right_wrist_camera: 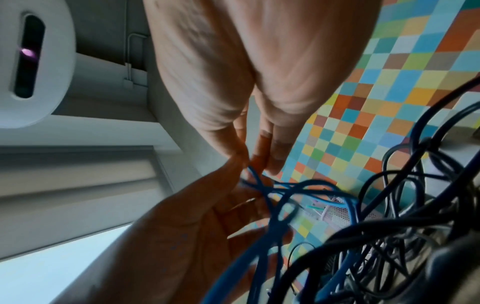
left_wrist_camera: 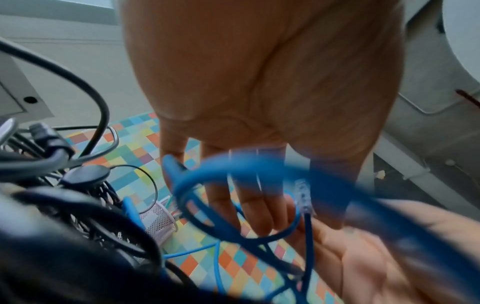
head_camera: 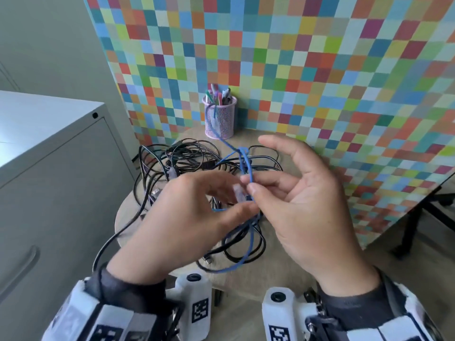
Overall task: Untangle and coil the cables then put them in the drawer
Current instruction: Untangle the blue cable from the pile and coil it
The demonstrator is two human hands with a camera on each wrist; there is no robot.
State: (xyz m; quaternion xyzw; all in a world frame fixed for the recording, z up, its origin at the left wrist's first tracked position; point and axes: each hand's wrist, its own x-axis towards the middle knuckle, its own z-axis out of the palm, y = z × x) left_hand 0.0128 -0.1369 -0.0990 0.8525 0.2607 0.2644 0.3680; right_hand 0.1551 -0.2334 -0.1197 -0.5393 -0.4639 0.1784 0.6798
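A blue network cable (head_camera: 249,166) with a knot in it rises from a tangle of black cables (head_camera: 184,158) on the small round table (head_camera: 278,264). My left hand (head_camera: 236,196) pinches the cable's clear plug (head_camera: 237,190) between thumb and fingers. Just right of it, my right hand (head_camera: 248,183) pinches a blue strand below the knot, its other fingers spread. In the left wrist view the plug (left_wrist_camera: 302,195) sits by my left hand's fingertips (left_wrist_camera: 259,216) behind a blurred blue loop (left_wrist_camera: 246,164). In the right wrist view my right hand (right_wrist_camera: 249,162) meets the blue cable (right_wrist_camera: 283,205).
A pink mesh pen cup (head_camera: 220,116) stands at the table's back edge, with the blue cable running up against it. A grey metal cabinet (head_camera: 49,168) stands to the left, its front handle (head_camera: 24,262) low down. A checkered board (head_camera: 320,70) backs the table.
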